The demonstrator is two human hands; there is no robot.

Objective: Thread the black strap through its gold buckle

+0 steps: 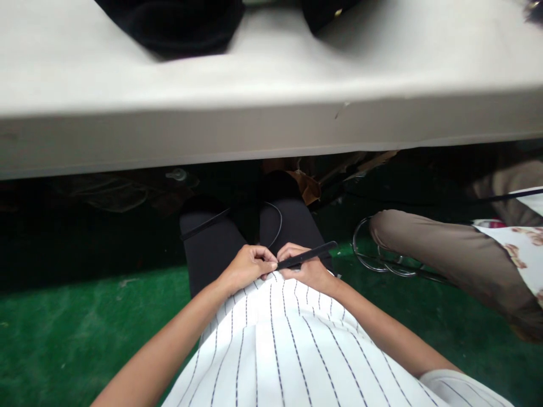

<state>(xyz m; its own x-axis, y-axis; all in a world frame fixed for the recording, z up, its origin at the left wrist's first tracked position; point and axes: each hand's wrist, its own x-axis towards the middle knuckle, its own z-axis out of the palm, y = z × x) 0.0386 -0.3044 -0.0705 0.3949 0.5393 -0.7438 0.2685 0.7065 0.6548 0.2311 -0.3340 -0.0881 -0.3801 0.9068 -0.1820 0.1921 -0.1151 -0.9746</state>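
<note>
In my lap, both hands work on a narrow black strap [316,252] with a rounded end and what look like small holes. My left hand [248,264] is closed, thumb and forefinger pinching the strap near its middle. The fingers of my right hand [311,273] are curled around it from the other side, partly hidden beneath it. The free end sticks out to the right, past my right hand. A thin dark length [278,217] loops over my thighs and seems to belong to the same strap, though the join is hidden.
A white-covered table [237,133] spans the view ahead, with blurred black items [182,28] on top. Below it lie clear plastic [114,192] and brown paper [311,186]. At right, a seated person's leg [424,240] is beside a metal stool frame [360,249].
</note>
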